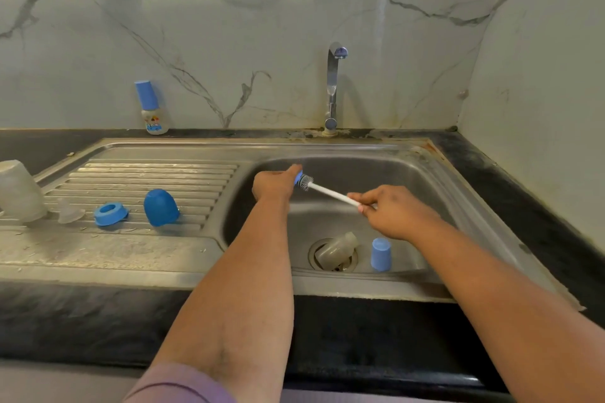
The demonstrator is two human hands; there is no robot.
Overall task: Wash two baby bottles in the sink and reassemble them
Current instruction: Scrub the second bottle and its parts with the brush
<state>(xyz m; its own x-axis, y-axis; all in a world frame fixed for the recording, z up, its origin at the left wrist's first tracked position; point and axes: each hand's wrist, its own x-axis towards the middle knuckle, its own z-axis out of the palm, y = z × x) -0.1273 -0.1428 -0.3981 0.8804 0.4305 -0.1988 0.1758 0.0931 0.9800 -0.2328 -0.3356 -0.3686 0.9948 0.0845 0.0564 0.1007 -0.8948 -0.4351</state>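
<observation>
Plainly the scrubbing step is in hand, with reassembly not yet begun. On the far left of the draining board lies a clear bottle body (20, 191), tipped on its side, with a clear teat (69, 212) just beside it, then a blue screw ring (110, 213) lying flat and a blue domed cap (161, 207) resting mouth down and tilted. Behind them, against the wall, a small assembled bottle (151, 108) stands upright with its blue cap on.

Over the sink basin (422, 180), the left hand (275, 185) is curled round a small blue piece (298, 177), probably a screw ring, though most of it is hidden. The brush head (306, 182) meets that piece; whether the bristles are inside it I cannot tell. The right hand (394, 211) pinches the near end of the bottle brush (334, 195), whose long axis runs from lower right up to upper left, bristles pointing left into the blue piece.

Below, a clear bottle body (337, 249) lies on its side across the drain (347, 263), its neck end toward the upper right, and a blue cap (381, 253) stands mouth down near it.

Next, I judge, the brush wants twisting and short strokes while the left hand holds firm, then a rinse under the tap (334, 85).
</observation>
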